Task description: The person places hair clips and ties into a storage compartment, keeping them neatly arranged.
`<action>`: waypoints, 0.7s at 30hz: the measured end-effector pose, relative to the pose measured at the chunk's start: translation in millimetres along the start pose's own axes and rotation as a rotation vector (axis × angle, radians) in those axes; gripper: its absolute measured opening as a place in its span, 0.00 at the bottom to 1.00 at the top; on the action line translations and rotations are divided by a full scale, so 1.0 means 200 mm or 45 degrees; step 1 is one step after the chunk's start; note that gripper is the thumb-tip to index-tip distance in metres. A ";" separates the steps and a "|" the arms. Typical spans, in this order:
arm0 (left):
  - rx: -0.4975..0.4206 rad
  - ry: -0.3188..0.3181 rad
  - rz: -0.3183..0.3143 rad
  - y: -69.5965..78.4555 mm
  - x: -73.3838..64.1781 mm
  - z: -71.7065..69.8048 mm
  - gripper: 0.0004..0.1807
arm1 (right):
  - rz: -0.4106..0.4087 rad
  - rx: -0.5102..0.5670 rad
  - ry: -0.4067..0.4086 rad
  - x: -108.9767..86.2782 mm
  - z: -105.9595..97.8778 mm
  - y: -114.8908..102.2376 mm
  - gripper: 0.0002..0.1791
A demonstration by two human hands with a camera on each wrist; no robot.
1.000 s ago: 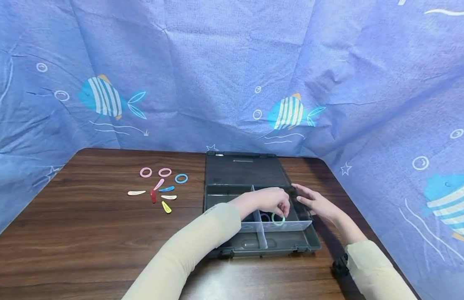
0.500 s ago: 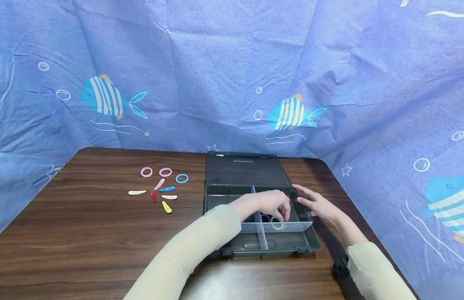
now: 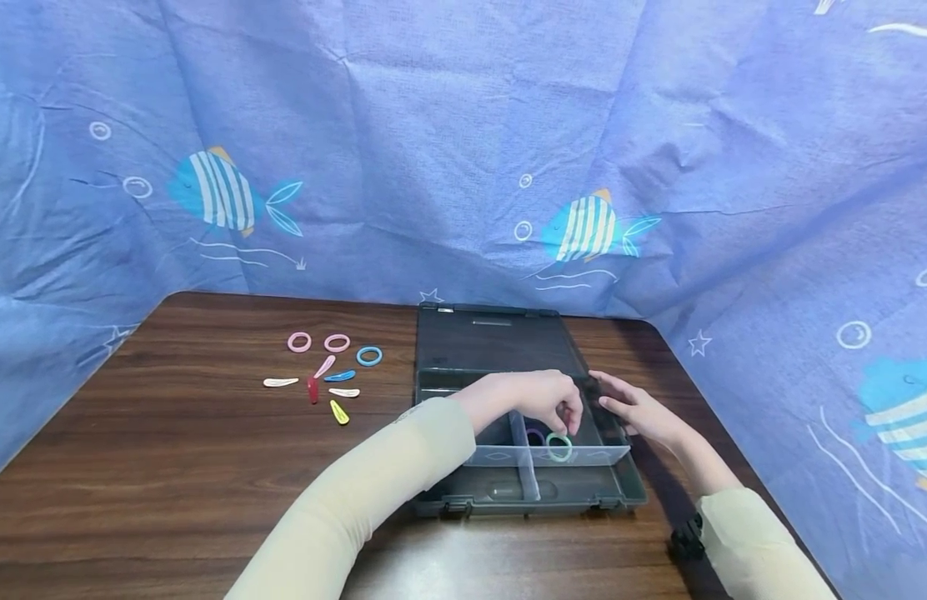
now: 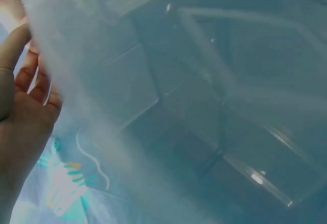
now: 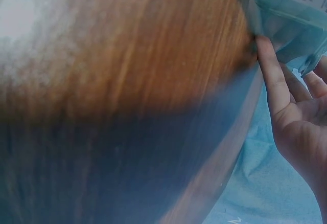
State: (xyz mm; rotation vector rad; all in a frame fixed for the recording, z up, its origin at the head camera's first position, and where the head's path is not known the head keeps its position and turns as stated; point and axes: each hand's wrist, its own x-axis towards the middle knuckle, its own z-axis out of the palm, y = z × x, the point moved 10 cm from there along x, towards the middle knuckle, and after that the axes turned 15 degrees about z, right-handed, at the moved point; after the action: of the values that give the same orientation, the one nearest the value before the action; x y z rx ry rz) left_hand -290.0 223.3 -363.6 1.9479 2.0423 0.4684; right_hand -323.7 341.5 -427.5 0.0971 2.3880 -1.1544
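My left hand (image 3: 548, 396) reaches over the right back compartment of a dark grey divided plastic box (image 3: 544, 505), thumb and fingertips bent downward and slightly apart. Just below the fingertips a light green hair tie (image 3: 558, 457) shows through the clear divider (image 3: 598, 455). Beside it in the same compartment lies a purple hair tie (image 3: 534, 433). My right hand (image 3: 647, 417) rests against the box's right side, fingers extended; the right wrist view shows the fingers (image 5: 276, 88) at the box's edge. In the left wrist view the left hand (image 4: 30, 116) is partly cut off.
The box's lid (image 3: 497, 340) lies folded back. To the left on the wooden table (image 3: 171, 450) are two pink hair ties (image 3: 299, 349), a blue hair tie (image 3: 369, 363) and several snap clips, including a yellow clip (image 3: 339, 412). A blue fish-print cloth (image 3: 433, 150) hangs behind.
The left hand lowered the green hair tie into the compartment, then rose slightly while the tie stays behind. The right hand keeps its place at the box's side. The view shifted slightly.
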 end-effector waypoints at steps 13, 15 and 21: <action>-0.029 0.057 -0.004 0.06 -0.10 -0.12 0.03 | 0.000 -0.024 0.002 0.00 0.01 0.00 0.31; -0.013 0.065 -0.004 0.07 -0.11 -0.14 0.03 | 0.004 -0.009 -0.002 0.01 0.01 0.00 0.32; -0.017 0.098 0.025 0.11 -0.18 -0.19 0.03 | 0.009 0.012 -0.004 0.00 0.00 0.00 0.33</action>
State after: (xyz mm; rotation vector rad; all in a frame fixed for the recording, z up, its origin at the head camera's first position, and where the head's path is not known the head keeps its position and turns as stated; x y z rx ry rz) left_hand -283.8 187.4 -321.0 1.9727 2.0626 0.5689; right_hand -323.9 341.0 -427.7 0.1068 2.3778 -1.1619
